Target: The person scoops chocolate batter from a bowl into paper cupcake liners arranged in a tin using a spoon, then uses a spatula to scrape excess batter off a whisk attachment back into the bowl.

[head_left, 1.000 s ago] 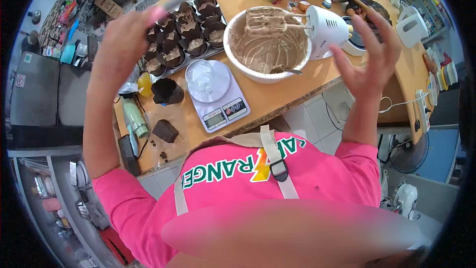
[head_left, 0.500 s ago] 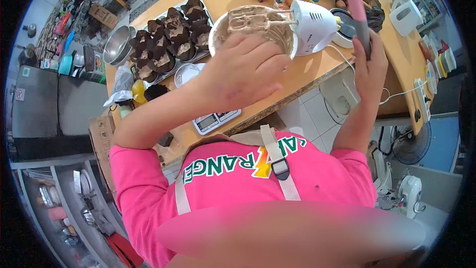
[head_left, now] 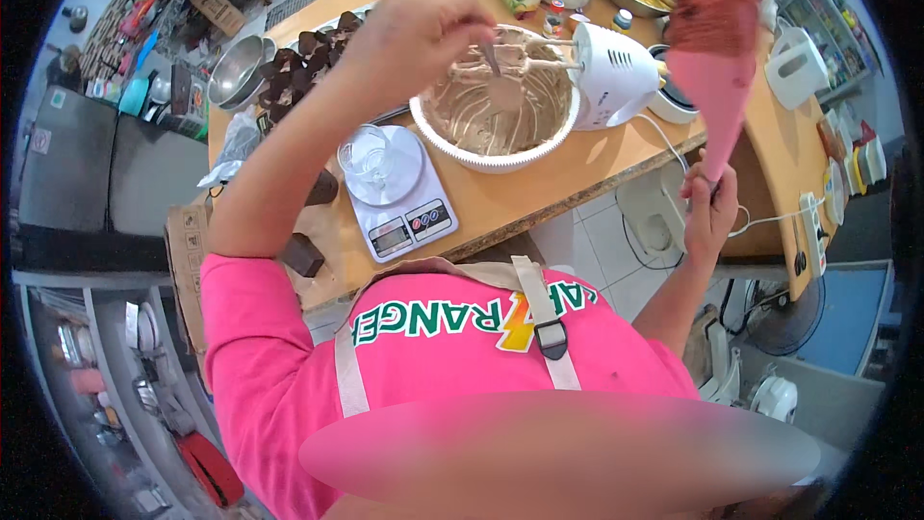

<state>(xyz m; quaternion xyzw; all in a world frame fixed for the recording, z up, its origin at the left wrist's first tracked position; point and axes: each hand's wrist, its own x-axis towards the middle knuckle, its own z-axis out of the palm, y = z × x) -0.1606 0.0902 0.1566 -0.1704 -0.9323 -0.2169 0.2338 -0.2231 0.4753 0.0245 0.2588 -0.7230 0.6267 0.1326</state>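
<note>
My left hand (head_left: 414, 39), at twelve o'clock, pinches a spoon (head_left: 505, 93), and my right hand (head_left: 710, 212), at three, grips a pink spatula (head_left: 717, 101) raised toward two. A second ago both hands were empty and the spoon leaned at the bowl's near-right rim; now I have a tool in each, so neither is free, and I judge the spoon is being handled in the mix. From the left, the dark paper cups (head_left: 289, 77) at ten-thirty are partly hidden by my left forearm (head_left: 298, 135). The scale (head_left: 414, 223) sits nearer the centre, at ten. The white bowl (head_left: 496, 162) of brown mixture (head_left: 472, 125) is at twelve; I can't tell whether the spoon touches it. The hand mixer (head_left: 611, 77) lies at one-thirty, its beaters over the bowl. The spatula's reddish-brown end is blurred, and my fist hides most of its handle.
</note>
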